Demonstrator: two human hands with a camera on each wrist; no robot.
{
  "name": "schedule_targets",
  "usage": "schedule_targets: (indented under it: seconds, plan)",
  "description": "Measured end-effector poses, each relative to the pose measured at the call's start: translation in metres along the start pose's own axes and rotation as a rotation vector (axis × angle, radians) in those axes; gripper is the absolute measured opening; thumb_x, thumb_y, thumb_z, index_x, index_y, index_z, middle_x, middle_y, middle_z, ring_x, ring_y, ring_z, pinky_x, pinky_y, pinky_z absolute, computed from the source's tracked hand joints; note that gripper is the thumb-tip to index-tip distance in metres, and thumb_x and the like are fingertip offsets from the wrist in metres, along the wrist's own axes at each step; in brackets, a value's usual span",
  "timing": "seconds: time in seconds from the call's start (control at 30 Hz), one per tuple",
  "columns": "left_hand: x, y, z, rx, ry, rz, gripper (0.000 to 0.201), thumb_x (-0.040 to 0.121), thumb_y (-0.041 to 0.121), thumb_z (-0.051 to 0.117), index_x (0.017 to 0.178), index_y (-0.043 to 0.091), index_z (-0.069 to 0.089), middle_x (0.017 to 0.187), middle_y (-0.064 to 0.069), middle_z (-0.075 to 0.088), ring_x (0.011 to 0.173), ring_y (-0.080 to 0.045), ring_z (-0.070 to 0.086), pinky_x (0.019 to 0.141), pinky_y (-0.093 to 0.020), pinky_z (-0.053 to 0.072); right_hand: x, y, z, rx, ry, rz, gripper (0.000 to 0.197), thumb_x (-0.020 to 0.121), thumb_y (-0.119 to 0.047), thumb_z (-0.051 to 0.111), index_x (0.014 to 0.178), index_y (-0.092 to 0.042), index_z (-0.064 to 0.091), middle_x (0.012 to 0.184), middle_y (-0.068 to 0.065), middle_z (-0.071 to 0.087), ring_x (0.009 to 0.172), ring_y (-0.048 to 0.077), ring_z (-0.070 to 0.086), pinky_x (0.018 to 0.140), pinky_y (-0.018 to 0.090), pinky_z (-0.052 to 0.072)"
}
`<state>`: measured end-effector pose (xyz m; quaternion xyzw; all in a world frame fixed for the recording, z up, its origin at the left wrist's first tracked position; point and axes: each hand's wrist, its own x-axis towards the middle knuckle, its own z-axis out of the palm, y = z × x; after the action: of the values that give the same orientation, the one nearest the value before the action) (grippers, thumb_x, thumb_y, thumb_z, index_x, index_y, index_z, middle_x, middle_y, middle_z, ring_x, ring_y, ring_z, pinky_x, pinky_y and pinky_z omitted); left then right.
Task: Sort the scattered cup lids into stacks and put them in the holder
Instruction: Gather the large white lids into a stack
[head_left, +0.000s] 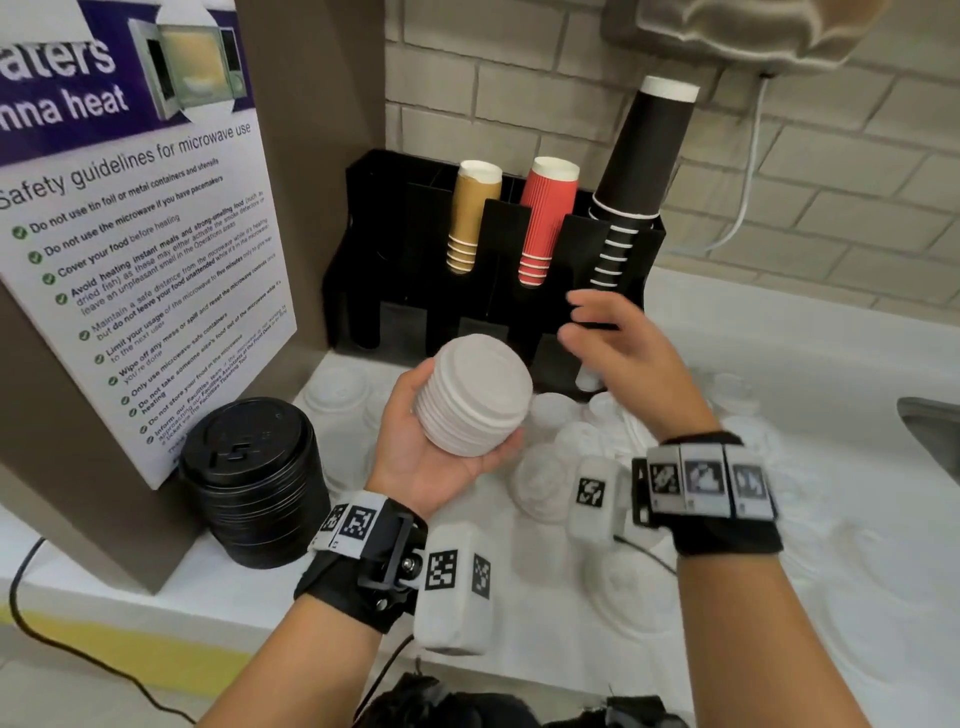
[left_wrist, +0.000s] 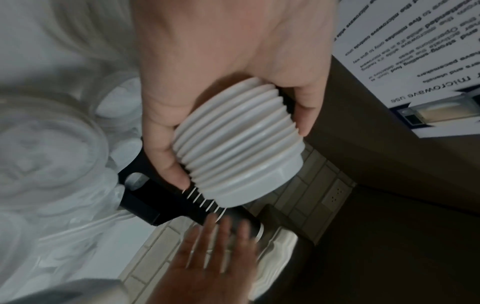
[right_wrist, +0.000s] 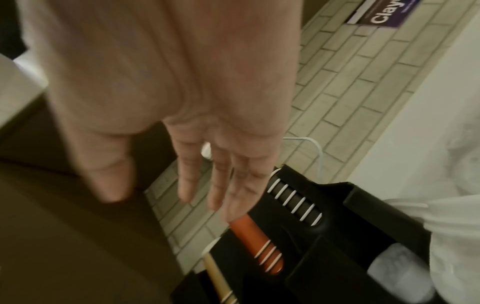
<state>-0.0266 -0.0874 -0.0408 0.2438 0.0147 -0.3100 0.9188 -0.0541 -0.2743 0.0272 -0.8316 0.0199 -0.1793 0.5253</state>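
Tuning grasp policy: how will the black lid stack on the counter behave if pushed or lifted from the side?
The black lid stack stands tall on the counter and looks slightly uneven, so a high push probably tips or shears it. The lids look thin and only nested, so a side grip may lift just the upper ones. Likely light, like the white lid stack in the left hand.

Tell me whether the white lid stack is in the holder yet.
Out. The left hand grips the white lid stack in the air, in front of the black holder.

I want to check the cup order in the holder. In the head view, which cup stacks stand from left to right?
Tan cups → red cups → black cups, all in the black holder.
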Motion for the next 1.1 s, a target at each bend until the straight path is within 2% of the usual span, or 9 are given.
schedule_targets:
  seconds: [0.07, 0.17, 0.3, 0.43, 0.6, 0.77, 0.93, 1.03, 1.1]
  plan:
    - [0.001, 0.007, -0.006, -0.029, 0.002, 0.040, 0.041, 0.075, 0.043, 0.061, 0.102, 0.015, 0.075, 0.108, -0.015, 0.071, 0.090, -0.032, 0.071, 0.084, -0.049, 0.052, 0.028, 0.014, -0.009, -0.273, 0.009, 0.162, 0.015, 0.092, -0.023, 0.057, 0.104, -0.022, 0.065, 0.100, -0.002, 0.064, 0.096, 0.018, 0.061, 0.077, 0.024, 0.050]
    - [0.004, 0.014, -0.010, -0.047, -0.007, 0.059, 0.046, 0.075, 0.044, 0.061, 0.112, 0.018, 0.067, 0.110, -0.015, 0.070, 0.092, -0.033, 0.071, 0.086, -0.050, 0.051, 0.059, 0.043, 0.003, -0.903, -0.426, 0.414, 0.035, 0.092, -0.031, 0.052, 0.112, -0.005, 0.063, 0.115, 0.012, 0.063, 0.104, 0.028, 0.058, 0.084, 0.034, 0.045]
    - [0.005, 0.019, -0.011, -0.054, -0.020, 0.054, 0.050, 0.076, 0.046, 0.060, 0.117, 0.019, 0.065, 0.114, -0.016, 0.069, 0.095, -0.033, 0.070, 0.085, -0.049, 0.053, 0.070, 0.066, 0.027, -1.258, -0.655, 0.394, 0.050, 0.086, -0.051, 0.056, 0.115, -0.011, 0.060, 0.102, 0.004, 0.059, 0.089, 0.019, 0.053, 0.072, 0.027, 0.040]
    - [0.006, 0.022, -0.013, -0.064, -0.025, 0.056, 0.048, 0.074, 0.044, 0.064, 0.116, 0.020, 0.066, 0.115, -0.015, 0.068, 0.096, -0.034, 0.070, 0.084, -0.050, 0.053, 0.071, 0.085, 0.041, -1.358, -0.724, 0.313, 0.049, 0.078, -0.055, 0.060, 0.104, -0.014, 0.065, 0.093, 0.000, 0.065, 0.086, 0.019, 0.062, 0.083, 0.036, 0.053]
    - [0.006, 0.025, -0.013, -0.083, -0.028, 0.066, 0.053, 0.073, 0.043, 0.064, 0.120, 0.019, 0.063, 0.115, -0.016, 0.068, 0.094, -0.034, 0.070, 0.084, -0.049, 0.053, 0.074, 0.091, 0.062, -1.260, -0.805, 0.314, 0.082, 0.073, -0.044, 0.071, 0.143, -0.030, 0.030, 0.120, 0.007, 0.058, 0.094, 0.025, 0.064, 0.078, 0.034, 0.056]
    - [0.006, 0.029, -0.015, -0.090, -0.043, 0.077, 0.055, 0.072, 0.047, 0.063, 0.118, 0.017, 0.063, 0.113, -0.017, 0.069, 0.093, -0.033, 0.070, 0.083, -0.048, 0.053, 0.084, 0.076, 0.060, -1.107, -0.796, 0.224, 0.066, 0.076, -0.041, 0.068, 0.134, -0.035, 0.037, 0.089, -0.004, 0.052, 0.080, 0.019, 0.061, 0.057, 0.028, 0.050]
    - [0.008, 0.027, -0.013, -0.084, -0.026, 0.087, 0.063, 0.072, 0.044, 0.066, 0.129, 0.019, 0.058, 0.124, -0.014, 0.065, 0.103, -0.032, 0.067, 0.084, -0.048, 0.055, 0.089, 0.040, 0.036, -0.985, -0.627, 0.161, 0.067, 0.076, -0.043, 0.069, 0.132, -0.043, 0.032, 0.105, 0.000, 0.042, 0.090, 0.023, 0.054, 0.071, 0.034, 0.052]
    - [0.011, 0.023, -0.012, -0.071, -0.024, 0.079, 0.058, 0.074, 0.044, 0.064, 0.126, 0.019, 0.060, 0.121, -0.014, 0.066, 0.100, -0.032, 0.068, 0.081, -0.046, 0.057, 0.077, 0.021, 0.021, -0.722, -0.493, 0.112, 0.067, 0.080, -0.036, 0.070, 0.134, -0.040, 0.032, 0.116, 0.004, 0.042, 0.094, 0.023, 0.052, 0.072, 0.027, 0.044]
    - [0.014, 0.020, -0.011, -0.076, -0.021, 0.069, 0.055, 0.075, 0.046, 0.064, 0.122, 0.018, 0.062, 0.119, -0.014, 0.067, 0.098, -0.031, 0.069, 0.080, -0.045, 0.057, 0.060, 0.010, 0.016, -0.443, -0.406, 0.081, 0.061, 0.082, -0.034, 0.070, 0.130, -0.041, 0.034, 0.114, -0.004, 0.049, 0.093, 0.014, 0.057, 0.067, 0.016, 0.044]
